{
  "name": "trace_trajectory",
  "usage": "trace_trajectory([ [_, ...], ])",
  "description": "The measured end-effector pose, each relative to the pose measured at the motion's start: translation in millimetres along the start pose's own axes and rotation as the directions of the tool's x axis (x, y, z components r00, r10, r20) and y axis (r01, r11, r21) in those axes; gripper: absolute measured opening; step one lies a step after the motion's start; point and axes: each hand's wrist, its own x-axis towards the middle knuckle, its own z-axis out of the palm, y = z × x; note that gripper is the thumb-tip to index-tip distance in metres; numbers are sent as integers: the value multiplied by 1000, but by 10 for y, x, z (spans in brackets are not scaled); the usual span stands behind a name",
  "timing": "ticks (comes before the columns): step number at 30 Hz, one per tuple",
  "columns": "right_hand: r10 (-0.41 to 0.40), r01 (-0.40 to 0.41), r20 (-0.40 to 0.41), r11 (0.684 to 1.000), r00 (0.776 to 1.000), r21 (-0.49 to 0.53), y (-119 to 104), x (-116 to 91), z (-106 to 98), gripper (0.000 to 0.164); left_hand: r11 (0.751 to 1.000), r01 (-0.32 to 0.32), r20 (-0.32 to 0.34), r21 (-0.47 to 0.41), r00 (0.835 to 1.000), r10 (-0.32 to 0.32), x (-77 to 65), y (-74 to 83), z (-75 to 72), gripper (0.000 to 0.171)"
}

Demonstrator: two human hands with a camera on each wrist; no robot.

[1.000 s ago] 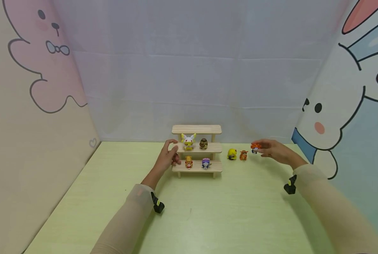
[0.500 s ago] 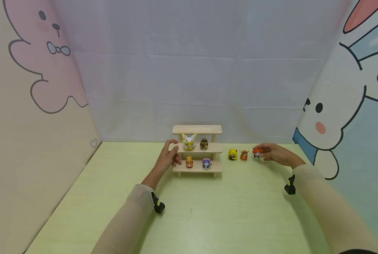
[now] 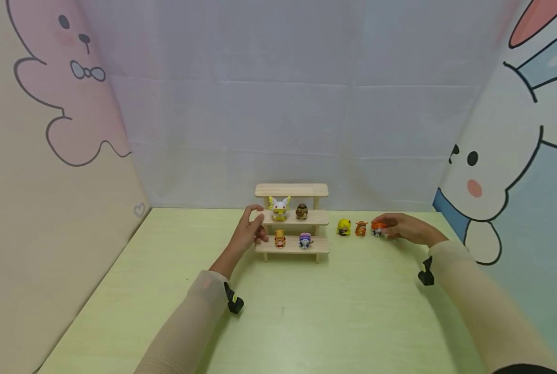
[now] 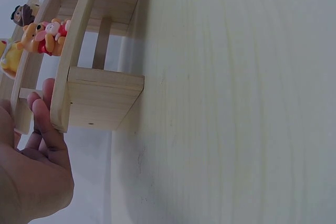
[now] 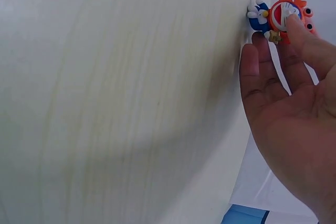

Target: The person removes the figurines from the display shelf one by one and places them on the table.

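My left hand [image 3: 247, 231] is at the left end of a three-tier wooden display stand [image 3: 291, 190], its curled fingers [image 4: 46, 124] gripping the board ends. On the middle tier are a white-and-yellow figurine [image 3: 279, 209] and a brown figurine [image 3: 302, 211]. The bottom tier holds a Winnie the Pooh figurine [image 4: 44, 38] and a purple-hatted figurine [image 3: 305, 240]. To the right of the stand, my right hand [image 3: 406, 228] pinches a Doraemon figurine [image 5: 283, 17] in an orange hood between thumb and fingers, right at the tabletop; the fingertips partly cover it.
A yellow figurine [image 3: 344, 227] and an orange tiger figurine [image 3: 361, 228] stand in a row between the stand and my right hand. The pale table [image 3: 278, 311] ends at a white backdrop [image 3: 283, 119]. Printed cartoon panels flank both sides.
My right hand has lowered the Doraemon figurine from above the table to the tabletop, beside the tiger figurine. My left hand has stayed at the stand.
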Motion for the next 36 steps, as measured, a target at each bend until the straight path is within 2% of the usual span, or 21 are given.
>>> trace_trajectory([
  [6, 30, -30, 1, 999, 1000, 19, -10, -23, -10, 49, 1000, -1, -5, -2, 1000, 1, 12, -7, -8, 36],
  [14, 21, -21, 12, 999, 1000, 43, 1, -29, -9, 50, 1000, 21, 10, 1, 1000, -21, 8, 23, -25, 41],
  [19, 14, -15, 25, 998, 1000, 59, -2, -48, -13, 57, 1000, 26, 19, 0, 999, -26, 9, 31, -25, 43],
  [29, 22, -23, 2, 996, 1000, 82, -6, -67, -11, 62, 1000, 4, 1, 5, 1000, -4, 9, 2, -16, 35],
  [36, -19, 22, -46, 998, 999, 59, 26, -43, 11, 62, 1000, 3, 5, 0, 1000, -3, -1, 5, -7, 38],
])
